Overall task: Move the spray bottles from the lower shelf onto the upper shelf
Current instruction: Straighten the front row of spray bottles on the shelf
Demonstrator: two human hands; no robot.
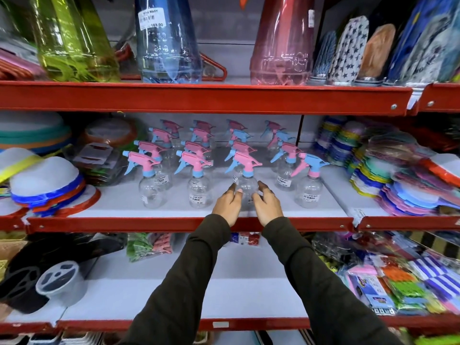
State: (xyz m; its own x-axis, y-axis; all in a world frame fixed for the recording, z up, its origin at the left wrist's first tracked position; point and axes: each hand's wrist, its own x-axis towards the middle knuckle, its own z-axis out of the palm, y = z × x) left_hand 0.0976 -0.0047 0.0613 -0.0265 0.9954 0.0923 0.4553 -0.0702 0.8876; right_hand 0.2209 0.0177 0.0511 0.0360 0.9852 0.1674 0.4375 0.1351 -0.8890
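A clear spray bottle (245, 181) with a pink trigger stands at the front of the middle shelf (189, 224) among rows of others, the left hand (227, 204) and right hand (266, 204) flanking it, fingers spread, holding nothing.

Both arms extended forward; left hand (227, 204) and right hand (266, 204) side by side, fingers spread.

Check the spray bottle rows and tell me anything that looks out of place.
Most front bottles have pink heads with blue triggers, but the front right bottle has the reverse: blue head, pink trigger. A few like it stand further back in the right rows. All bottles stand upright; nothing looks spilled or damaged.
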